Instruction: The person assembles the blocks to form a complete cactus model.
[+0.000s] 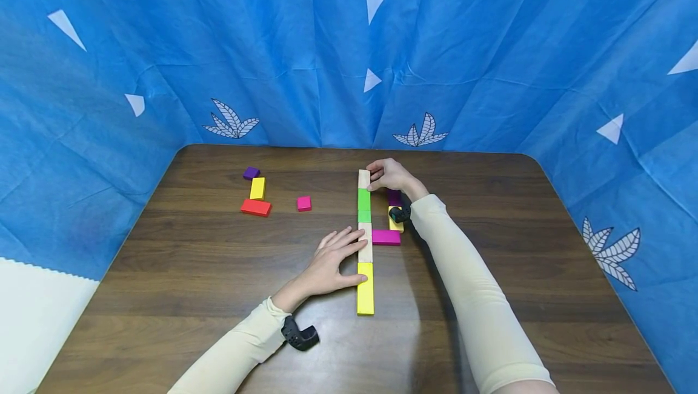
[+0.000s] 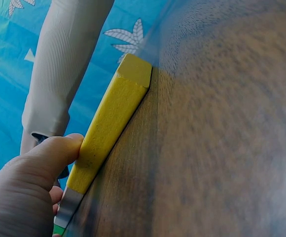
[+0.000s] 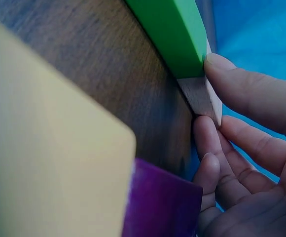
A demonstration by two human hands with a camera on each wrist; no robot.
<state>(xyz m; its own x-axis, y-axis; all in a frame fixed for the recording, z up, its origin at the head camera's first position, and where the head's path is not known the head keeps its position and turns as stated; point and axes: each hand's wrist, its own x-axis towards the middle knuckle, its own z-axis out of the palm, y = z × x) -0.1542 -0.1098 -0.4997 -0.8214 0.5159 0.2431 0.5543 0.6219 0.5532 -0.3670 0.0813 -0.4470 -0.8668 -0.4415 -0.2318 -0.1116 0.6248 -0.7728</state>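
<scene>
A straight row of wooden blocks runs away from me: a yellow block (image 1: 365, 300), a plain wood block (image 1: 365, 253), two green blocks (image 1: 364, 199), and another plain block (image 1: 364, 178) at the far end. My left hand (image 1: 326, 268) lies over the near part with fingers spread, thumb on the yellow block and fingertips on the nearer plain one. At the far end my right hand (image 1: 395, 176) pinches the plain block; in the right wrist view the thumb is by its green joint (image 3: 203, 59) and fingertips meet its end.
Right of the row are a magenta block (image 1: 386, 237) set crosswise, a yellow block (image 1: 395, 226) and a purple block (image 1: 394, 197), partly behind my right wrist. To the left lie a red block (image 1: 255, 208), a yellow block (image 1: 258, 188), a purple piece (image 1: 251, 173) and a pink cube (image 1: 303, 203).
</scene>
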